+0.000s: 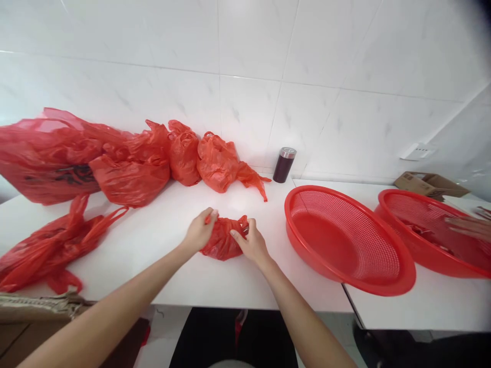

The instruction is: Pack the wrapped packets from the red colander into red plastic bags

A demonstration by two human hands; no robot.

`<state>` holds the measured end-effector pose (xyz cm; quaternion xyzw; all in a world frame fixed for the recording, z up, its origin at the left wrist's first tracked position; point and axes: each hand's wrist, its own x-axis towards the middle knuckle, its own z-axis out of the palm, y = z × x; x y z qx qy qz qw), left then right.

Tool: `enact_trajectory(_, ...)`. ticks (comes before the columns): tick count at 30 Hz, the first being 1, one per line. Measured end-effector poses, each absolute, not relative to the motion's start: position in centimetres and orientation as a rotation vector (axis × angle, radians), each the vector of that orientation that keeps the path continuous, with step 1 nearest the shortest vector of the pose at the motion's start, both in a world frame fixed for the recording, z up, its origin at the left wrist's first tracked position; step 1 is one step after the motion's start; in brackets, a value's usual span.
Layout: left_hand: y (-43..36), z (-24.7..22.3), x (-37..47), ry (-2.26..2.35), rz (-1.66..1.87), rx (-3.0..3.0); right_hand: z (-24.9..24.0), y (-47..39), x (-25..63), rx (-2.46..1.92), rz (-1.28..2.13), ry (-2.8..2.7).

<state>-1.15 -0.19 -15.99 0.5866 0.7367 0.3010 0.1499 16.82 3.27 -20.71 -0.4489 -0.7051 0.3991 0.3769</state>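
Gripping the small bag (223,240) are both hands (202,230), right of blurred black lettering (79,175).

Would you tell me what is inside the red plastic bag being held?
Mainly crumpled plastic shows on the red plastic bag between the left hand and right hand; any contents are too covered to identify.

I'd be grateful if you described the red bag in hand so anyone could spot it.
Start at the white table, then look left of the nearer red basket. The small red bag there is held by the left hand and right hand; no hand touches the other red bags.
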Motion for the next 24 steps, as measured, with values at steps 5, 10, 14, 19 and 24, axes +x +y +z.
enact_trajectory(5, 3.7, -18.8, -0.4, 2.284, 0.695, 1.656, -23.5, 5.1, 15.4, -1.322, 0.962, -1.822)
enact_trajectory(10, 6.9, -20.1, -3.5, 2.3, 0.488, 1.578, -24.2, 6.5, 15.4, -1.425, 0.908, -1.811)
enact_trajectory(14, 8.6, -20.7, -5.2, 2.213, 0.395, 1.603, -24.4, 6.5, 15.6, -1.373, 0.91, -1.789)
enact_trajectory(19, 8.3, -21.5, -6.0, 2.297, 0.436, 1.653, -24.7, 6.5, 16.2, -1.201, 0.964, -1.727)
enact_trajectory(24, 7.5, -22.3, -6.0, 2.468, 0.433, 1.658, -24.7, 6.5, 16.3, -1.142, 1.0, -1.623)
